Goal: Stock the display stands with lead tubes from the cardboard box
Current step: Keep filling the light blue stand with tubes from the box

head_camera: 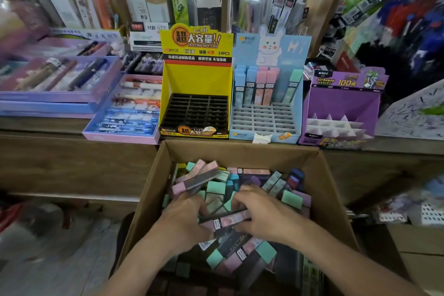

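Crosswise, pink lead tube (229,220) sits pinched between left hand (183,220) and right hand (264,217) fingers (243,199) (in cardboard box (240,154))

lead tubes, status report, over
Hands in the cardboard box: right hand grips a pink tube, left hand hold unclear. Blue stand part filled; yellow stand, purple stand empty. Nothing blocking the stands.

Moderately bright, soft, few shadows. Glare high above yellow stand (195,84). Sharp near it; blurred, bowed far left and right.
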Tool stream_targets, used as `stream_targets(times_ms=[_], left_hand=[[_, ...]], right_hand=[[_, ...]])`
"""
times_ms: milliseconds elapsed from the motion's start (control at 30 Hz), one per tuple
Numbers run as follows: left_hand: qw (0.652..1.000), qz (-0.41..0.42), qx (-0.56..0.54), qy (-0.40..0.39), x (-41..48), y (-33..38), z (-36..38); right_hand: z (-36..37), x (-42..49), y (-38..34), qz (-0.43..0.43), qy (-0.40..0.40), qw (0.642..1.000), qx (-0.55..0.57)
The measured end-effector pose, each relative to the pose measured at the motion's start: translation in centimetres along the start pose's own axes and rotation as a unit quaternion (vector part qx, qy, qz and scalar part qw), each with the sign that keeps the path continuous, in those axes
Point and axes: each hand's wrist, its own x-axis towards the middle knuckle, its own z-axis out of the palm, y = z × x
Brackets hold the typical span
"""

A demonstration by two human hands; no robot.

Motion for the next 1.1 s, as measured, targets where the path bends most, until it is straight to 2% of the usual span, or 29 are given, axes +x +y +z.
stream_targets(times_ms=[100, 233, 367, 467, 633, 800, 867, 967, 1100], left_hand=[[1.0, 0.011, 0.006, 0.007, 0.0, 0.2, 0.0], [1.0, 0.007, -0.002, 0.012, 0.0, 0.4, 0.0], [0.997, -0.009, -0.075, 0.006, 0.2, 0.2, -0.7], [0.983, -0.005, -0.18, 0.032, 0.8, 0.0, -1.5], [0.924, -0.006, -0.382, 0.032, 1.2, 0.5, -2.3], [0.821, 0.013, -0.571, 0.011, 1.9, 2.1, -1.8], [0.794, 0.036, -0.606, 0.006, 2.0, 3.1, -1.4], [0.798, 0.062, -0.6, 0.015, 2.0, 4.5, -1.1], [0.819, 0.069, -0.563, 0.08, 2.1, 5.7, -1.1]], right_hand=[[-0.1, 0.2, 0.1, 0.003, 0.013, 1.0, 0.02], [0.3, 0.4, 0.3, 0.008, -0.008, 0.998, 0.064], [-0.2, 0.4, 0.5, -0.018, -0.015, 0.995, 0.102], [-1.3, 0.6, 0.8, -0.005, 0.001, 0.986, 0.164], [-2.1, 0.1, 1.1, -0.02, 0.044, 0.95, 0.308], [-2.6, -0.2, 0.6, -0.014, 0.068, 0.895, 0.441], [-2.9, -0.3, 0.4, -0.009, 0.082, 0.869, 0.487], [-3.6, -0.5, 0.0, -0.004, 0.102, 0.856, 0.506], [-4.5, -0.7, 0.0, 0.014, 0.136, 0.854, 0.502]])
